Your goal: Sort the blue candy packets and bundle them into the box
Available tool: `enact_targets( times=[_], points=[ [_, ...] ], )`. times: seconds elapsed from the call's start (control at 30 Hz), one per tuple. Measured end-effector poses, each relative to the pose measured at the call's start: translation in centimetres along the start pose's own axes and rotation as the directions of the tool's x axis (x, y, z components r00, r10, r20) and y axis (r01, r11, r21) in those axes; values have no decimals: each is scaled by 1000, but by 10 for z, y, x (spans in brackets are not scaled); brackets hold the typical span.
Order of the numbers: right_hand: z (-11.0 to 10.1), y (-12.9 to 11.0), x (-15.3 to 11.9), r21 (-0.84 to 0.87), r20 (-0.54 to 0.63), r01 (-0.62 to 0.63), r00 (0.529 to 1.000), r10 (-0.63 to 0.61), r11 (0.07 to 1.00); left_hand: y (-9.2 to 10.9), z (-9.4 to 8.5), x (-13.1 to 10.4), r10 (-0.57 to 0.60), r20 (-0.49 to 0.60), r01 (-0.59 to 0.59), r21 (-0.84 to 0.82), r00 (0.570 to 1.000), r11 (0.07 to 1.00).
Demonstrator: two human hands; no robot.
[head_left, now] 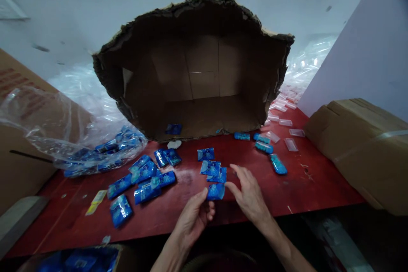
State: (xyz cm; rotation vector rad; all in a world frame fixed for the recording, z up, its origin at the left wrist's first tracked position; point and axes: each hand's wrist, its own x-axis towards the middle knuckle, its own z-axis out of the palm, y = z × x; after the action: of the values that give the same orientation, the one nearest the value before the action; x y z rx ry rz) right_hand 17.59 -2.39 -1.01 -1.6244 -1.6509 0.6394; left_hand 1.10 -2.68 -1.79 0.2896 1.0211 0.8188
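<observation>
Between my hands is a small blue printed packet [216,191], pinched at its left edge by my left hand [196,214]. My right hand [247,189] is just right of that packet, thumb and fingers apart, with nothing in its grasp. Just beyond the held packet, a few flat blue packets [209,167] overlap on the red table [188,178]. To the left lies a loose group of fuller, shiny blue packets [145,171]. Several blue-filled clear cases [278,164] rest to the right, beyond my right hand.
A large cardboard box [204,85] with a ragged edge opens toward me at the back. A clear plastic bag [105,148] of blue packets lies left. Empty clear cases [290,144] are scattered right, near a closed carton [360,144]. A box [119,259] of blue packets sits below the front edge.
</observation>
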Motion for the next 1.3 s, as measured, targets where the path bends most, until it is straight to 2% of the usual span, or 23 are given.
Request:
enact_targets(
  times=[0.07, 0.1, 0.17, 0.23, 0.27, 0.33, 0.43, 0.5, 0.63, 0.97, 1.3],
  points=[
    [-5, 12, 0, -336, -26, 4, 1000, -13, 942, -1, -2, 1, -9, -25, 8, -43, 1000, 999],
    [-5, 19, -1, -441, -17, -4, 1000, -4, 898, -1, -2, 1, -7, -30, 5, -59, 1000, 998],
    [-3, 30, 0, -524, 7, -10, 1000, 15, 852, -1, -2, 1, -1, -33, -1, -84, 999, 996],
    [-4, 36, 1, -470, 8, -5, 1000, 10, 882, 0, 0, 0, -9, -40, 4, -111, 999, 994],
    [-6, 37, 2, -388, 11, 3, 1000, 1, 922, 0, 0, -1, -16, -42, 10, -126, 999, 992],
    [-15, 32, 4, -118, 68, 18, 998, -10, 993, 2, 1, -1, -29, -41, 23, -152, 999, 988],
    [-36, 15, 3, 266, 238, 2, 969, -68, 964, 2, 0, -1, -31, -41, 24, -161, 999, 987],
    [-48, 1, 1, 337, 301, 36, 943, -144, 941, 0, 0, 0, -24, -42, 17, -150, 999, 989],
    [-55, -18, -3, 254, 350, 149, 907, -234, 956, -2, 1, 0, 9, -18, -11, -119, 1000, 993],
    [-54, -31, -8, -30, 377, 329, 878, -294, 944, 1, 1, -4, 79, 145, -84, 33, 986, 996],
    [-50, -30, -10, -70, 336, 321, 899, -281, 944, 5, 3, -7, 99, 117, -99, -3, 988, 995]
  ],
)
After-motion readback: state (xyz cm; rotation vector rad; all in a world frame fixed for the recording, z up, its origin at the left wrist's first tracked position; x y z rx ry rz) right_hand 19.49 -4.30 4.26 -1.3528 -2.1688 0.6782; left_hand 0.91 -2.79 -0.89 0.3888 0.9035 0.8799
